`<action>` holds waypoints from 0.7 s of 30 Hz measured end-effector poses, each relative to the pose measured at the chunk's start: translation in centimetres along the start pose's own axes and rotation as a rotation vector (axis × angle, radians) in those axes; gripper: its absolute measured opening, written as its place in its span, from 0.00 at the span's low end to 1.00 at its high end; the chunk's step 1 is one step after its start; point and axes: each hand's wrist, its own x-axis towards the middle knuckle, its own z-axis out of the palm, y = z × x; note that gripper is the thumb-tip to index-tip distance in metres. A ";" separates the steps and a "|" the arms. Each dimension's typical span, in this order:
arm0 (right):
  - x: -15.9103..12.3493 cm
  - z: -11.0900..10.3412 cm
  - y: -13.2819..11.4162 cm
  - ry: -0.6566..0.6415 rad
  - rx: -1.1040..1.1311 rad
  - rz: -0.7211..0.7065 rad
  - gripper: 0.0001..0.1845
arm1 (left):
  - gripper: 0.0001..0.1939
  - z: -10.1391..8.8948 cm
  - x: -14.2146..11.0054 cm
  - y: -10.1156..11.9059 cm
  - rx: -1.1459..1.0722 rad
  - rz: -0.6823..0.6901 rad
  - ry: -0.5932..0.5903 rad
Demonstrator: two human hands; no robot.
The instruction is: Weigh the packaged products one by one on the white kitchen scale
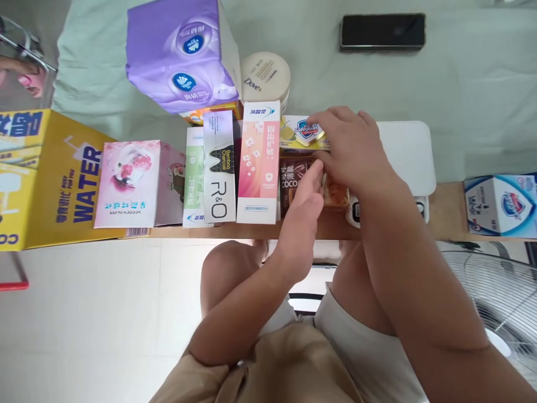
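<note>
My left hand (302,208) lies with fingers stretched flat against the side of a brown cocoa wafer packet (293,178) on the wooden ledge. My right hand (351,148) reaches over from the right, its fingers curled down on a yellow Safeguard soap box (297,132) and covering an orange snack packet (337,195). Left of them stand a pink toothpaste box (259,162), a black-and-white R&O box (218,167) and a green box (192,179).
A purple tissue pack (181,53) and a Dove jar (265,75) sit behind the boxes. A pink box (127,183) and a yellow water carton (39,179) are at left, a white scale (410,151), a black phone (382,32) and a blue-white box (501,205) at right. A fan (499,296) stands low right.
</note>
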 end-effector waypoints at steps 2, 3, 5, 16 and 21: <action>-0.2 -0.6 0.0 -0.002 -0.005 -0.002 0.26 | 0.33 0.1 0.1 0.0 0.005 -0.002 0.009; -0.4 -0.9 0.1 0.019 -0.002 -0.002 0.25 | 0.34 0.2 0.1 0.2 0.005 0.000 0.017; -1.3 -1.7 0.4 0.111 0.022 0.000 0.24 | 0.36 0.6 0.1 0.9 -0.026 0.003 0.051; -10.9 -3.4 6.9 0.428 0.132 -0.006 0.22 | 0.32 4.2 3.7 1.8 -0.089 -0.051 0.083; -12.5 -3.1 9.7 0.394 0.100 0.054 0.23 | 0.34 7.0 5.7 -0.2 0.086 0.027 0.058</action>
